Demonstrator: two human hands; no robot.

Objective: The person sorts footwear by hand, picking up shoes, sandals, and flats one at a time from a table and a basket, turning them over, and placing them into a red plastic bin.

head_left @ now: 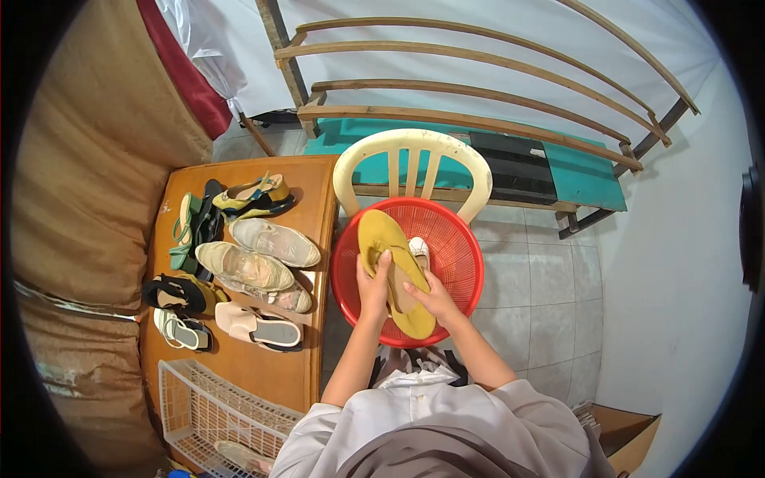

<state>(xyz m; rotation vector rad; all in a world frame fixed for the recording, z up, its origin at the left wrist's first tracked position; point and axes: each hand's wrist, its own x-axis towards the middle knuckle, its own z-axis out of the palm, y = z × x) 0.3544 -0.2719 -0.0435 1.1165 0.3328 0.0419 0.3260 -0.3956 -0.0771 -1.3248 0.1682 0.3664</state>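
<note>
Both hands grip a mustard-yellow flat shoe (382, 229) above a red plastic basket (457, 239). My left hand (373, 285) is closed on the shoe's left side, its thumb near the opening. On the opposite side my right hand (433, 298) holds it lower down, with the thumb on the beige insole. The rounded toe points away from me and the heel toward me. Inside the basket, partly hidden behind the yellow shoe, lies a white shoe (419, 250).
A cream plastic chair (476, 171) stands behind the basket. Left, a wooden table (307, 179) bears several pairs of shoes, including beige flats (275, 241) and pink slides (259, 325), plus a white wire-like basket (219, 398). A green bench (586, 179) with wooden slats is beyond; a cardboard box (629, 430) sits lower right.
</note>
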